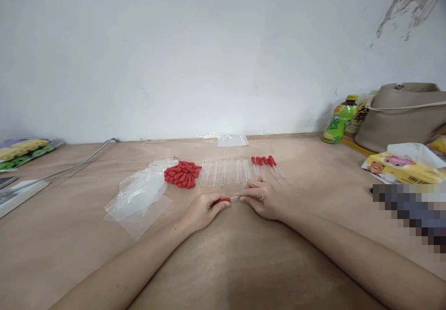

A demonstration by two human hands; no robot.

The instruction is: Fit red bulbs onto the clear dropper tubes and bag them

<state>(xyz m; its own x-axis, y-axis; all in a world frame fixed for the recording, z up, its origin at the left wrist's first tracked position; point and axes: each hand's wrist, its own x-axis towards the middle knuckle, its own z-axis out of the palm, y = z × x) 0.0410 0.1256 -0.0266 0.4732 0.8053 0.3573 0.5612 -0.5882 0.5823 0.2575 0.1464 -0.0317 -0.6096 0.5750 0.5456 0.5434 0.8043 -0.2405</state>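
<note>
My left hand (pixel 205 211) pinches a red rubber dropper bulb (pixel 226 199) between thumb and fingers. Out of the bulb's open end runs a clear glass tube (pixel 234 198), and my right hand (pixel 259 199) has its fingertips closed on the tube's other end. Beyond my left hand lies a heap of red rubber bulbs (pixel 181 174). To its right stretches a row of clear glass tubes (pixel 226 171), laid side by side. Several droppers with red bulbs fitted (pixel 268 161) rest at the row's right end, just past my right hand.
Clear zip bags (pixel 142 198) are spread left of the bulb heap; another bag (pixel 232 141) lies by the wall. At the right stand a green drink bottle (pixel 339 119), a beige handbag (pixel 400 115) and a yellow tissue pack (pixel 404 166). A grey cable (pixel 83 162) crosses the left side.
</note>
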